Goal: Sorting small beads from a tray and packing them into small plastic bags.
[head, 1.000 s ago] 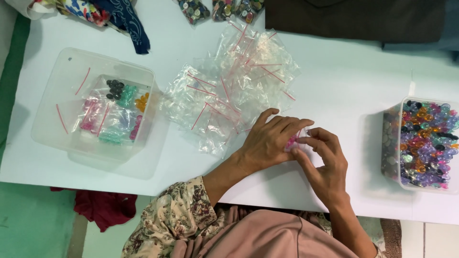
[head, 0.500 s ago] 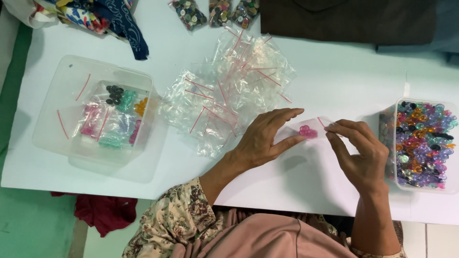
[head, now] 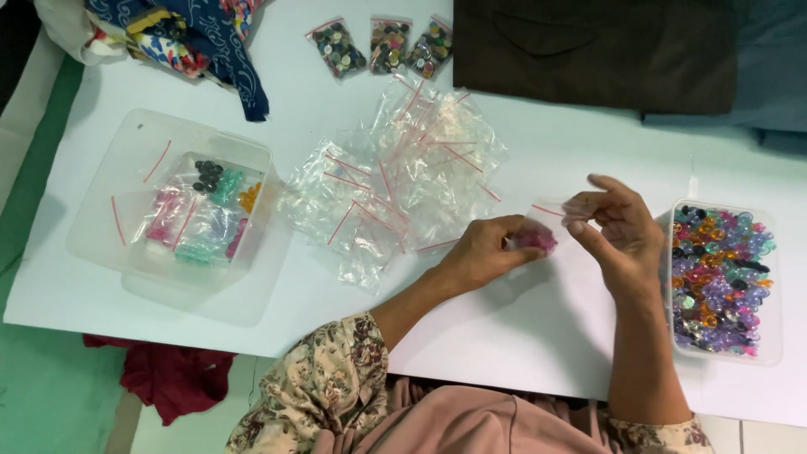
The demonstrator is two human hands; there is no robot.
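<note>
My left hand (head: 487, 252) rests on the white table (head: 538, 151) and pinches the lower part of a small clear zip bag (head: 545, 223) that holds pink beads (head: 536, 241). My right hand (head: 618, 231) grips the same bag's top edge, at its red seal line, with thumb and fingers. The bag hangs between both hands, just above the table. A clear tub of mixed coloured beads (head: 719, 277) stands right beside my right hand.
A pile of empty clear zip bags (head: 395, 189) lies mid-table. At the left stands a clear box (head: 181, 214) with filled bead bags. Three bags of dark buttons (head: 387, 42) lie at the back, next to brown fabric (head: 597, 50) and patterned cloth (head: 185, 34).
My hands have drawn apart: the right hand moved right and up with the bag's top edge, while the left hand stayed low on the bag with the pink beads.
</note>
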